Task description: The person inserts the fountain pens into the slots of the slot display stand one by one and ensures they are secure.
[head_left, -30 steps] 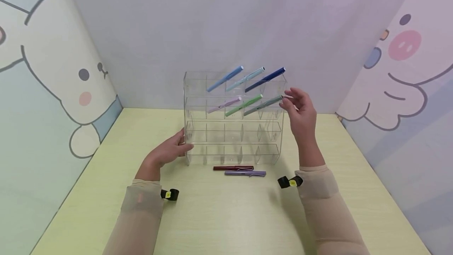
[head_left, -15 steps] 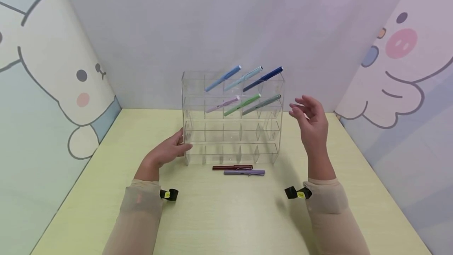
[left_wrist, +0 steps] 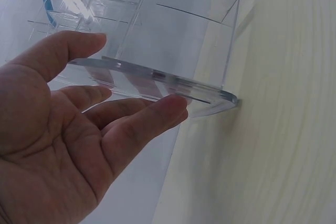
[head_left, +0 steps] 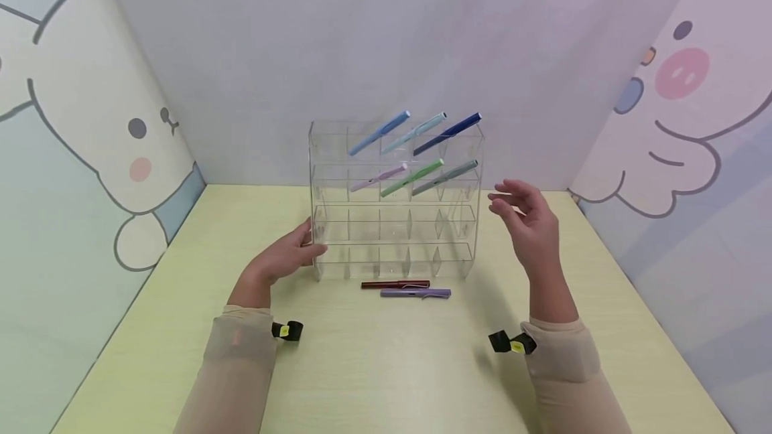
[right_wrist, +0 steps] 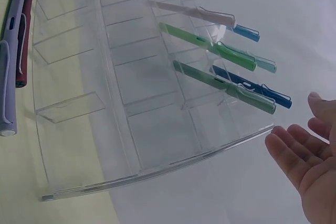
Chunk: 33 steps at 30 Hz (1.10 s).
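A clear acrylic pen rack (head_left: 362,230) with tiered compartments stands upright on the table. My left hand (head_left: 280,258) grips its left side panel; in the left wrist view the thumb and the fingers (left_wrist: 152,116) lie on opposite sides of the panel. On the top tier lean a blue pen (head_left: 378,133), a pale blue pen (head_left: 413,133) and a dark blue pen (head_left: 447,134). The tier below bears a lilac pen (head_left: 378,178), a green pen (head_left: 412,178) and a grey-green pen (head_left: 445,177). My right hand (head_left: 531,223) hovers right of the rack, fingers loosely bent around nothing.
A dark red pen (head_left: 395,284) and a purple pen (head_left: 415,293) lie side by side on the pale wooden table (head_left: 386,367), right before the rack's base. Behind the rack rises a light curtain-like backdrop (head_left: 386,39). Panels with cartoon animals flank the table.
My right hand has come away from the grey-green pen, moving right and down; the pen stays in its compartment. My left hand keeps its place on the rack's side.
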{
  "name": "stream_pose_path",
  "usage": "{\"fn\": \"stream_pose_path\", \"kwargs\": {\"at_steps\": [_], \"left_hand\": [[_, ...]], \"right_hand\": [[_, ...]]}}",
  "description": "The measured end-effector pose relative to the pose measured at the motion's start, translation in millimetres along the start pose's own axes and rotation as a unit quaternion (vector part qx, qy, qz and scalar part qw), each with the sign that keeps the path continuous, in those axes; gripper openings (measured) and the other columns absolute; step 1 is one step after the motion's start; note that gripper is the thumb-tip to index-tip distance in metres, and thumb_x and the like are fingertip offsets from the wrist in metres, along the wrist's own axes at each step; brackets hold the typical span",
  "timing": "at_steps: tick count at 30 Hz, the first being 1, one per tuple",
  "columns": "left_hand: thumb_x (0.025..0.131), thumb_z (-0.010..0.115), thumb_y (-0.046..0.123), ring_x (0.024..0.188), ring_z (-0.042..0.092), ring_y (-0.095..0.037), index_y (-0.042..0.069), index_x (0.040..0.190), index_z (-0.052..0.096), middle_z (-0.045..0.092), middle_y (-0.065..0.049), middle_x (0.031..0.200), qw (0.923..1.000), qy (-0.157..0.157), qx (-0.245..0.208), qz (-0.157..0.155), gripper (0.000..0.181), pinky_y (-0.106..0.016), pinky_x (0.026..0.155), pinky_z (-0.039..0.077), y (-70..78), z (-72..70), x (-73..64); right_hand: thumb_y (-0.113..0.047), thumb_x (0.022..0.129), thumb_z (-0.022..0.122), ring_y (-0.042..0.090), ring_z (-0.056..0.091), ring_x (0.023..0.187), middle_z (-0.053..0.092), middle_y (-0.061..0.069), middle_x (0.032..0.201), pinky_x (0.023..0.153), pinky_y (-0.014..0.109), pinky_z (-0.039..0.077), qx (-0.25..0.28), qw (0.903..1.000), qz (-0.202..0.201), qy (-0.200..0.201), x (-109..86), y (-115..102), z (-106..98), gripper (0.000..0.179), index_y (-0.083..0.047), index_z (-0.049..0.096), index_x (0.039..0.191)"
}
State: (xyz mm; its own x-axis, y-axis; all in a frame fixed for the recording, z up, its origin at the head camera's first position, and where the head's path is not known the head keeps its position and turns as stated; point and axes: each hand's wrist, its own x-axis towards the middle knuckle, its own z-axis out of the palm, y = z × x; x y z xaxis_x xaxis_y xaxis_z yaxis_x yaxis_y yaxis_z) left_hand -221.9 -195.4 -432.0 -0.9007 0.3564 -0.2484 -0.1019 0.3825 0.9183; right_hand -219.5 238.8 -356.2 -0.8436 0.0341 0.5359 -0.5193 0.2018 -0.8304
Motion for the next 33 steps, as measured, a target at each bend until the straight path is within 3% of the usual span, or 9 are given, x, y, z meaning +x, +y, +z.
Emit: {"fn": "stream_pose_path", "kwargs": {"at_steps": [4, 8, 14, 17, 24, 33], "left_hand": [[0.101, 0.056, 0.034, 0.146, 0.029, -0.030, 0.039, 0.157, -0.001, 0.014, -0.007, 0.165, 1.0000, 0.000, -0.004, -0.004, 0.080, -0.055, 0.115, 0.031, 0.4, 0.2, 0.0], [0.101, 0.056, 0.033, 0.146, 0.029, -0.030, 0.042, 0.156, 0.000, 0.016, -0.006, 0.164, 1.0000, -0.002, -0.008, -0.003, 0.079, -0.056, 0.115, 0.030, 0.0, 0.1, 0.3], [0.099, 0.058, 0.039, 0.147, 0.027, -0.030, 0.043, 0.156, 0.001, 0.014, -0.006, 0.165, 0.9999, -0.008, -0.011, 0.006, 0.080, -0.055, 0.113, 0.034, -1.4, -0.2, 2.3], [0.099, 0.058, 0.041, 0.147, 0.027, -0.030, 0.042, 0.156, 0.000, 0.013, -0.006, 0.165, 0.9999, -0.009, -0.008, 0.007, 0.081, -0.055, 0.113, 0.033, -1.7, -0.4, 2.6], [0.098, 0.059, 0.041, 0.146, 0.030, -0.030, 0.041, 0.157, 0.000, 0.013, -0.006, 0.165, 1.0000, -0.002, -0.004, -0.004, 0.083, -0.056, 0.115, 0.029, 0.6, -0.2, 1.4], [0.099, 0.057, 0.037, 0.148, 0.026, -0.029, 0.040, 0.157, -0.001, 0.011, -0.005, 0.165, 1.0000, -0.003, -0.004, 0.001, 0.082, -0.054, 0.114, 0.033, 0.8, -0.5, 0.8]], "right_hand": [[-0.015, 0.096, 0.065, 0.002, 0.064, 0.104, 0.066, 0.010, 0.120, 0.087, 0.012, 0.051, -0.119, 0.9905, 0.005, -0.069, -5.1, -2.0, 2.9, 0.033, -0.007, 0.060, 0.127], [-0.024, 0.097, 0.064, 0.007, 0.065, 0.103, 0.067, 0.005, 0.117, 0.085, 0.014, 0.052, -0.205, 0.9672, -0.010, -0.149, -9.4, -1.1, 11.0, 0.030, -0.012, 0.062, 0.125], [-0.025, 0.095, 0.066, 0.014, 0.066, 0.101, 0.067, -0.001, 0.112, 0.085, 0.035, 0.058, -0.241, 0.9372, -0.002, -0.252, -17.3, -1.5, 25.8, 0.028, -0.014, 0.063, 0.120], [-0.025, 0.095, 0.067, 0.014, 0.067, 0.101, 0.067, -0.001, 0.112, 0.085, 0.038, 0.057, -0.251, 0.9192, 0.016, -0.303, -21.2, -1.9, 32.9, 0.026, -0.016, 0.063, 0.118], [-0.025, 0.094, 0.068, 0.013, 0.066, 0.102, 0.065, -0.004, 0.115, 0.086, 0.035, 0.056, -0.266, 0.8839, 0.065, -0.379, -31.2, -5.6, 49.3, 0.029, -0.018, 0.064, 0.121], [-0.017, 0.092, 0.070, 0.010, 0.066, 0.095, 0.068, -0.004, 0.109, 0.081, 0.031, 0.055, -0.308, 0.8437, 0.061, -0.435, -40.2, -5.3, 63.8, 0.020, -0.016, 0.068, 0.112]]}}
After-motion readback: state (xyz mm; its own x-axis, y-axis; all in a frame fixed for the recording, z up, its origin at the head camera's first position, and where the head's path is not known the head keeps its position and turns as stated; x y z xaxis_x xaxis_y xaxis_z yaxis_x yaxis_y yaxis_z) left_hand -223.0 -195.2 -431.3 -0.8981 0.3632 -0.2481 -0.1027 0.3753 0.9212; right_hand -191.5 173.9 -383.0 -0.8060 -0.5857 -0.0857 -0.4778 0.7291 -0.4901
